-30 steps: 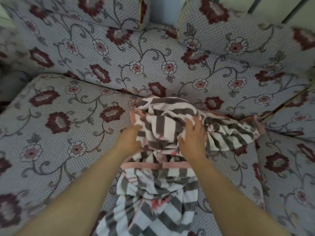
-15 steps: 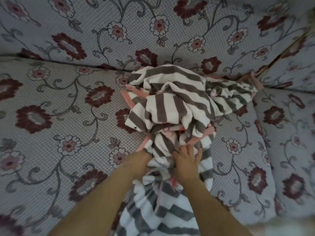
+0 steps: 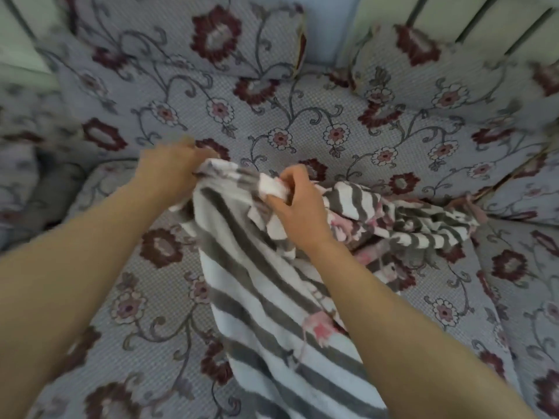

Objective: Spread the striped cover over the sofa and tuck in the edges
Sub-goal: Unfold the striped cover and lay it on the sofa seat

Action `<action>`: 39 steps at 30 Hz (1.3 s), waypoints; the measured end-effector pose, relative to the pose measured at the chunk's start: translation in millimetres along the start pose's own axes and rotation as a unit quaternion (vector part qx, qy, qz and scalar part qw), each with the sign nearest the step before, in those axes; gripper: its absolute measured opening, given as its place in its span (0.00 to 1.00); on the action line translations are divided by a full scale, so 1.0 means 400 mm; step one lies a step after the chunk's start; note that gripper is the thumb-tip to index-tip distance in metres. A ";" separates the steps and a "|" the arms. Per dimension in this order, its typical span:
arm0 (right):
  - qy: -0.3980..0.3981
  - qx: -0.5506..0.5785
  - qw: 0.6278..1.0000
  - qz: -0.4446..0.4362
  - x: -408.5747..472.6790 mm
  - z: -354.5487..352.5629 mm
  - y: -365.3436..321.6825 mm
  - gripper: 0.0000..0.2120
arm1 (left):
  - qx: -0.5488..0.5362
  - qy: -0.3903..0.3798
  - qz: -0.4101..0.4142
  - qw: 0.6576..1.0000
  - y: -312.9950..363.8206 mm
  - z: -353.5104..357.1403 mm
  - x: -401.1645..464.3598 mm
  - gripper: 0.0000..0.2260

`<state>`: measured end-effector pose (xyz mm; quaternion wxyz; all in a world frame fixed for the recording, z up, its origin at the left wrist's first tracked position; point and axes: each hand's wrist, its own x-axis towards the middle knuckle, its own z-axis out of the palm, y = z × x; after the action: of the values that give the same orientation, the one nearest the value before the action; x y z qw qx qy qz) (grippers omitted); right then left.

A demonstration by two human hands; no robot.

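cover point(image 3: 272, 297) on sofa point(image 3: 145, 297) seat — cushions point(image 3: 187, 40) behind, against backrest

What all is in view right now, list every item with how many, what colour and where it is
striped cover: one, grey and white stripes with pink patches, bunched on the sofa seat, trailing toward the camera
sofa: one, grey-lilac with dark red flowers and vine pattern, fills the view; seat below, backrest across the middle
cushions: two, same floral fabric, leaning at the top left and top right of the backrest
wall: pale blue strip, between the cushions
left hand: one, grips the cover's upper edge on the left
right hand: one, pinches a white fold of the cover
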<state>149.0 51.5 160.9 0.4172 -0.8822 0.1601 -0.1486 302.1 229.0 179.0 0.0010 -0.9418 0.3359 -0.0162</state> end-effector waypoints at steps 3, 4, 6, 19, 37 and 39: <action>-0.047 -0.037 0.998 0.019 0.008 0.040 0.022 0.15 | -0.057 0.013 -0.095 0.994 -0.117 0.014 -0.053 0.11; -0.066 -0.070 0.995 0.031 -0.004 0.053 0.045 0.16 | -0.083 -0.011 -0.116 0.990 -0.141 0.036 -0.074 0.11; -0.126 -0.122 0.983 0.052 -0.046 0.086 0.095 0.19 | -0.118 -0.095 -0.129 0.980 -0.161 0.102 -0.121 0.15; -0.432 -0.322 0.827 0.159 -0.468 0.121 0.432 0.23 | -0.201 -0.444 0.048 0.872 0.334 0.504 -0.428 0.25; -0.304 -0.333 0.865 0.221 -0.621 0.094 0.616 0.17 | 0.004 -0.377 0.045 0.925 0.488 0.648 -0.515 0.13; -0.305 -0.224 0.900 0.218 -0.577 0.090 0.557 0.15 | 0.025 -0.344 0.019 0.938 0.422 0.604 -0.475 0.13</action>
<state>-80.9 36.4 -65.3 0.2592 -0.8975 0.2420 0.2622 55.7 216.3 -70.4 0.1406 -0.8829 0.3324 0.3004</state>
